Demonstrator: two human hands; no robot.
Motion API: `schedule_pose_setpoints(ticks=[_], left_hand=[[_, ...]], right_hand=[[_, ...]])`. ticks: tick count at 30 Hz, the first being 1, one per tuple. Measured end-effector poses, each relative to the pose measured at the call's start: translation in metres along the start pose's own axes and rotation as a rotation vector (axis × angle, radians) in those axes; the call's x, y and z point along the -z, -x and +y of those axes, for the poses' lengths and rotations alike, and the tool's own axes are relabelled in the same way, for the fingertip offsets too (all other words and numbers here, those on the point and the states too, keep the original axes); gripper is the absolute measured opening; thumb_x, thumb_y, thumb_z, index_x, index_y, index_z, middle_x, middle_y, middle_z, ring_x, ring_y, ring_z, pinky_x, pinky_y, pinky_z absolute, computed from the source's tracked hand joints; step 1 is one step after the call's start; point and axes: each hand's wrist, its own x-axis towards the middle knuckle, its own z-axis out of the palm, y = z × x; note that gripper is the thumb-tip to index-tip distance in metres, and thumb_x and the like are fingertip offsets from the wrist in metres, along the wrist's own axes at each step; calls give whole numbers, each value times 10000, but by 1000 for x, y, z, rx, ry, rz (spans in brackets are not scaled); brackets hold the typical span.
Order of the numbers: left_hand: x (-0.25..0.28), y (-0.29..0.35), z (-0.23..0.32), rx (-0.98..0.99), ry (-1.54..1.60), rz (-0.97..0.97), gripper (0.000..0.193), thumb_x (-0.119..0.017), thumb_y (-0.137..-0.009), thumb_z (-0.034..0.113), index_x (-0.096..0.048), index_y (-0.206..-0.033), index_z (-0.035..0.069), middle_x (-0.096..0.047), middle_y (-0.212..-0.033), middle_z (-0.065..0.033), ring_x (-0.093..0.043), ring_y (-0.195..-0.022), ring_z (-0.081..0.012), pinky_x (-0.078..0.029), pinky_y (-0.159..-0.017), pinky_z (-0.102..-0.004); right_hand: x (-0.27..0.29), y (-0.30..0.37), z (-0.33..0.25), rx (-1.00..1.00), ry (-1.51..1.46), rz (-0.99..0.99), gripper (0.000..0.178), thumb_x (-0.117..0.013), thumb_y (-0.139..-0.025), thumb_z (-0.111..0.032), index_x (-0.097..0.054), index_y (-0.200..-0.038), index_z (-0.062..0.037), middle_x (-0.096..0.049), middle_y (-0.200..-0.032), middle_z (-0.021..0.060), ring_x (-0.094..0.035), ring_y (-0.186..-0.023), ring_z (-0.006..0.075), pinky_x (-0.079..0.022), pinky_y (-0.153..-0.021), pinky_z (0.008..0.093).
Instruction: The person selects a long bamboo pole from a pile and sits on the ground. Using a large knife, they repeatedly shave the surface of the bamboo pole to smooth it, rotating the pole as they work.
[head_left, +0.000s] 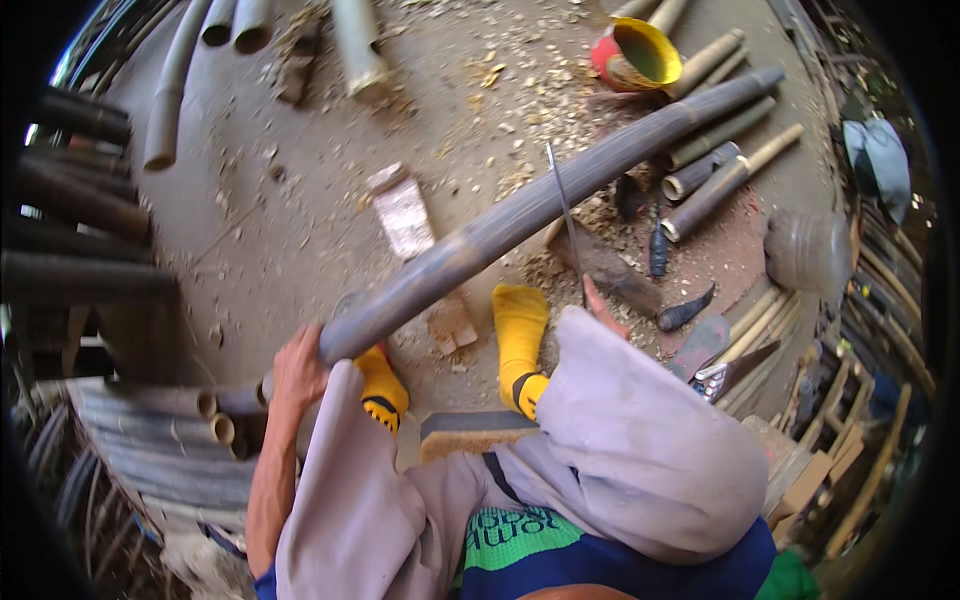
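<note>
A long dark bamboo pole (480,240) slants from beside my left knee up to the far right. My left hand (299,368) is closed round its near end. Across the pole, right of its middle, lies the thin blade of a saw (562,190). The blade runs back to my right hand (604,310), which is closed at its near end; my right knee hides most of that hand and the handle. Under the pole near the saw is a wooden block (612,272), with shavings around it.
Cut bamboo pieces (715,195) lie at the right, near a red and yellow bucket (650,55). A knife with a dark handle (657,245) and a curved dark piece (687,310) are by the block. Bamboo is stacked at the left (160,430). My yellow-socked feet (518,335) stand close to the pole.
</note>
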Motion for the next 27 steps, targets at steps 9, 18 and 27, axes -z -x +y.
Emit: schedule_pose_setpoints(ticks=[9,18,27], left_hand=[[-23,-49,26,-19,10,1,773,-832,-568,300,-527,-1258,132,-630,-1095,-114,-611,-1036,-326,-485,-885,-434],[-40,-16,5,161,-11,14,712,-852,-531,203,-551,-1173,134,-634,-1069,-98,-596,-1058,-313,-464,-912,-423],[-60,-16,5,115,-218,305,819,-838,-545,229,-494,-1284,143,-584,-1191,-77,-546,-1138,-273,-359,-1015,-473]], right_hand=[[-19,-138,-40,576,242,242,301,-724,-776,-94,-629,-1037,19,-543,-1355,163,-599,-557,103,-486,-506,245],[-29,-157,-15,642,328,323,622,-716,-767,-67,-506,-1352,-46,-657,-943,113,-508,-501,68,-433,-478,228],[-43,-161,16,510,179,250,666,-720,-778,-97,-452,-1388,-106,-642,-879,129,-565,-513,148,-481,-494,306]])
